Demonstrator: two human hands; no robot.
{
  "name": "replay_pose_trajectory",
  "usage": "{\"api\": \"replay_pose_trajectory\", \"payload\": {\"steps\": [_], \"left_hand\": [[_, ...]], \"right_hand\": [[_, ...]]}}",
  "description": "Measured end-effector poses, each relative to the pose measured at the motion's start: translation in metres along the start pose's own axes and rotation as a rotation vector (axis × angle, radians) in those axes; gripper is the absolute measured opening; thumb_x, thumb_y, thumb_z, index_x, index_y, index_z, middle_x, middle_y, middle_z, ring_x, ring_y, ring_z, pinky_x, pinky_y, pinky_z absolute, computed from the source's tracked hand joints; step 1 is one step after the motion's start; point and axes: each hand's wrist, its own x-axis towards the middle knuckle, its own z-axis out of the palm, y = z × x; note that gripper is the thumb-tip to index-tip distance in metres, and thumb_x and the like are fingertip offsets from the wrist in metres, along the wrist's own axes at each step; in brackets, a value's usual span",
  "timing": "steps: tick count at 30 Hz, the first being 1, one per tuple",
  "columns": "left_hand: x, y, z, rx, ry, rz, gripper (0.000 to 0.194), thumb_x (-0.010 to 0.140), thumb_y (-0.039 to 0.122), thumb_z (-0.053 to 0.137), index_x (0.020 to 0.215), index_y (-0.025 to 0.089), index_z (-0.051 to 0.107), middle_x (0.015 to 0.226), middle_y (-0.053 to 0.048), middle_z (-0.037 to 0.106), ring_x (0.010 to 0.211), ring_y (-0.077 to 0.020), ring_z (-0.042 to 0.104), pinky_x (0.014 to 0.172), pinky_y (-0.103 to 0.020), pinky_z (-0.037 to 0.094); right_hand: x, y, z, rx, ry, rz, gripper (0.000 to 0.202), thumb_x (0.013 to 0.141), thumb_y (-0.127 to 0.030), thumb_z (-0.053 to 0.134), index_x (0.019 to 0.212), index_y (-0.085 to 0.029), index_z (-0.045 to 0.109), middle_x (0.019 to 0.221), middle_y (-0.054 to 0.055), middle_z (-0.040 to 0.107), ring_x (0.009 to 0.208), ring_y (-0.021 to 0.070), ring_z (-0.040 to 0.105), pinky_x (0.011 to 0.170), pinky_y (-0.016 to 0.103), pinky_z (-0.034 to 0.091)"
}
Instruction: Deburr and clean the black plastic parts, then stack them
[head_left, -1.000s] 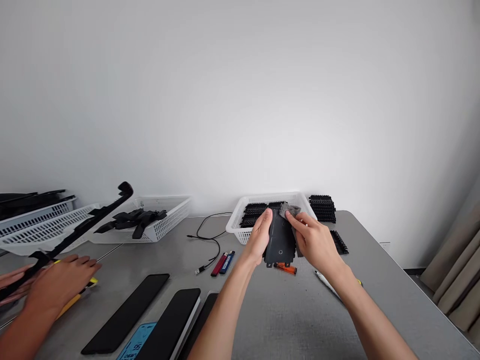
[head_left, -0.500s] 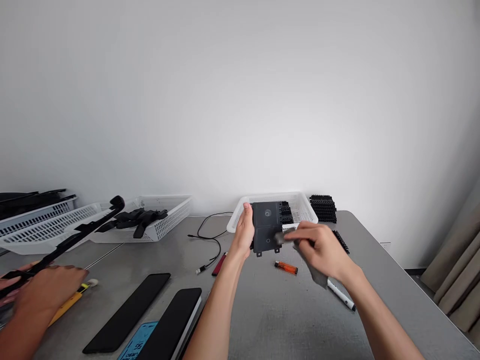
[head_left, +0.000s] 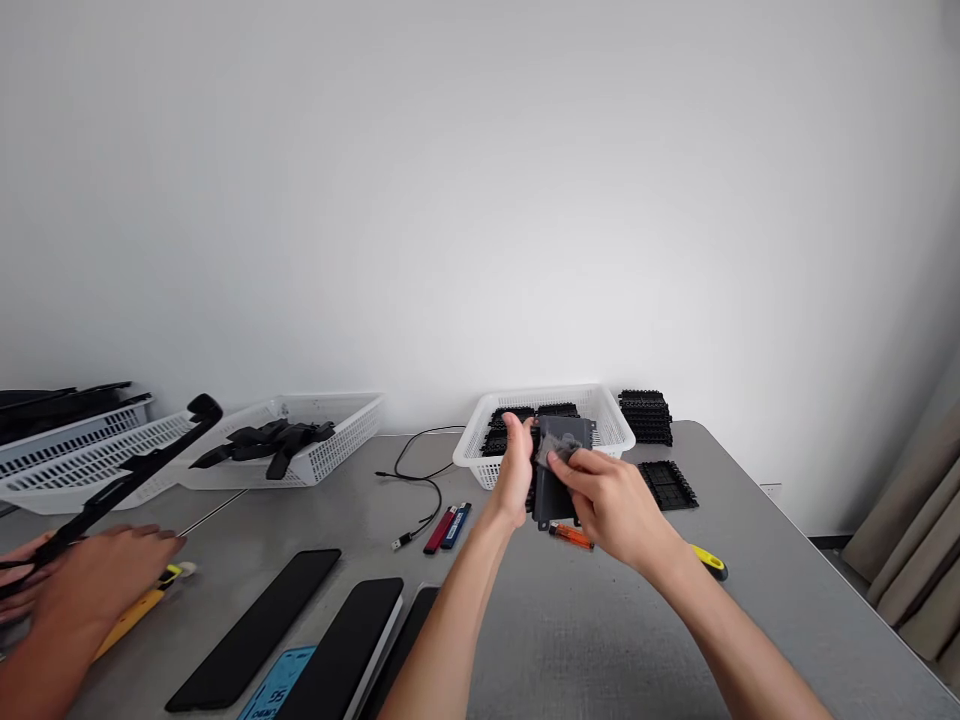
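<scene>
My left hand (head_left: pixel 514 475) grips a dark grey plastic panel (head_left: pixel 556 502) by its left side, thumb up, tilted above the table. My right hand (head_left: pixel 611 500) pinches a bunched grey cloth (head_left: pixel 556 449) and presses it on the panel's upper face. The panel's back is out of sight. Behind it stands a white basket (head_left: pixel 600 405) with black ribbed panels (head_left: pixel 504 430) inside. An orange lighter (head_left: pixel 571 536) lies under my hands, partly covered. Near my right forearm a yellow-and-black handle (head_left: pixel 709 562) sticks out.
Stacked black panels (head_left: pixel 646 417) and a single one (head_left: pixel 669 485) lie right. Left are a cable (head_left: pixel 439 490), red lighter (head_left: pixel 440 530), blue lighter (head_left: pixel 456 525), black slabs (head_left: pixel 255 630), and a basket of black parts (head_left: pixel 337 445). Another person's hand (head_left: pixel 105 575) holds a long black strip (head_left: pixel 135 480).
My right hand has brought the cloth onto the panel, which moved slightly right and tilted. The yellow handle and blue lighter came into view; a white pen is now hidden.
</scene>
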Motion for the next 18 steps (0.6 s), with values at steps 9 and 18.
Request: {"api": "replay_pose_trajectory", "payload": {"steps": [9, 18], "left_hand": [[0.01, 0.007, -0.016, -0.03, 0.107, 0.03, 0.087, 0.077, 0.09, 0.029, 0.123, 0.025, 0.064, 0.14, -0.011, 0.061, 0.144, -0.028, 0.04, 0.111, -0.037, 0.041], [0.001, -0.013, -0.002, 0.015, -0.152, -0.013, 0.084, 0.079, 0.085, 0.035, 0.127, 0.023, 0.065, 0.144, -0.012, 0.057, 0.147, -0.0295, 0.035, 0.115, -0.039, 0.036]], "right_hand": [[-0.003, -0.001, -0.02, 0.457, -0.207, 0.038, 0.041, 0.077, -0.003, 0.048, 0.095, -0.021, 0.08, 0.086, 0.002, 0.071, 0.066, 0.0125, 0.06, 0.06, 0.024, 0.042], [0.003, 0.015, -0.009, 0.21, 0.248, 0.216, 0.046, 0.097, -0.014, 0.038, 0.135, -0.02, 0.062, 0.095, 0.008, 0.062, 0.074, 0.0167, 0.058, 0.063, 0.029, 0.048]]}}
